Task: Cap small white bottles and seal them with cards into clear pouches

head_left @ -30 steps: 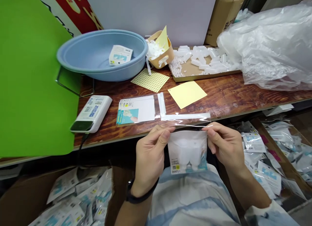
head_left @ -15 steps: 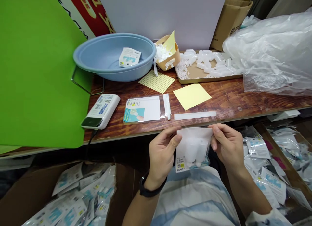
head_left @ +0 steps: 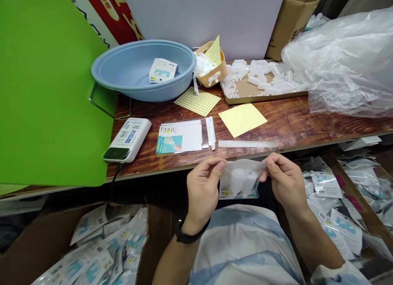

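Observation:
A clear plastic bag with a printed card and two white bottles inside hangs between my hands, just in front of the table's edge. My left hand pinches its upper left corner between thumb and fingers. At the upper right corner, my right hand grips the bag the same way. The top edge is held stretched between them. A white strip lies on the table edge just beyond the bag. To the left lie bagged printed cards, with short white strips beside them.
A blue basin holding a packet stands at the back left. Near it are a white device, yellow sheets, a tan basket and a tray of white bottles. Boxes of filled packets flank me below the table.
The bag has tilted in my hands, so its lower end has swung up and away from my lap. Both hands keep their grip on its top corners.

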A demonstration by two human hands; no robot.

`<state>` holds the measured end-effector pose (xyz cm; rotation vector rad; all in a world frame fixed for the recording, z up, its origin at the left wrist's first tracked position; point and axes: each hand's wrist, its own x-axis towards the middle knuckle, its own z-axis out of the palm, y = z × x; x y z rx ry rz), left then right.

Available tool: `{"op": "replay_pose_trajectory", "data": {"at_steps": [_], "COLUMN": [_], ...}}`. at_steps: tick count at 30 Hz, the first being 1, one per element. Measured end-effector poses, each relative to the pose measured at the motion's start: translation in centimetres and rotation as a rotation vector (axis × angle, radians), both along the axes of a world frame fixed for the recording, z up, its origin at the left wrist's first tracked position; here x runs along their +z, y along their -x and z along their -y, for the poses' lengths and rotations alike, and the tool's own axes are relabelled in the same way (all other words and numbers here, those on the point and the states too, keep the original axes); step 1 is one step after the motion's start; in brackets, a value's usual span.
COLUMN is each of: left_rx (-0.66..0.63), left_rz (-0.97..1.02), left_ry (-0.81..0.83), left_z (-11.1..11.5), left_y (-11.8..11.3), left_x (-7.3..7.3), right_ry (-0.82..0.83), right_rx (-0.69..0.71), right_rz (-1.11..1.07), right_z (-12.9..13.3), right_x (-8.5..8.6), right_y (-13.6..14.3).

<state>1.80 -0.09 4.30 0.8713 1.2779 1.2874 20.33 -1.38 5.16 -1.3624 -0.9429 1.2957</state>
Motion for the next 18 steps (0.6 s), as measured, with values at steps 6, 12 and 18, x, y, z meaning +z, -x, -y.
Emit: {"op": "replay_pose_trajectory", "data": {"at_steps": [6,12,18], "left_rx": [-0.121,-0.013,0.101], "left_rz": [0.066,0.030,0.055], "left_ry": [-0.155,-0.070,0.116], "left_z": [-0.8,-0.9,0.6], "left_y": [0.3,-1.2,-3.0], "left_x": [1.1,-1.9,-4.7], "right_ry": [-0.308,-0.423,-0.328], "right_rx": [-0.011,-0.045,-0.064], "right_rz": [0.217,0.463,0.394], "right_z": [-0.3,-0.7,0.4], "right_x": [0.7,-2.0,-4.5], "right_y": [-0.2,-0.2,0.2]}}
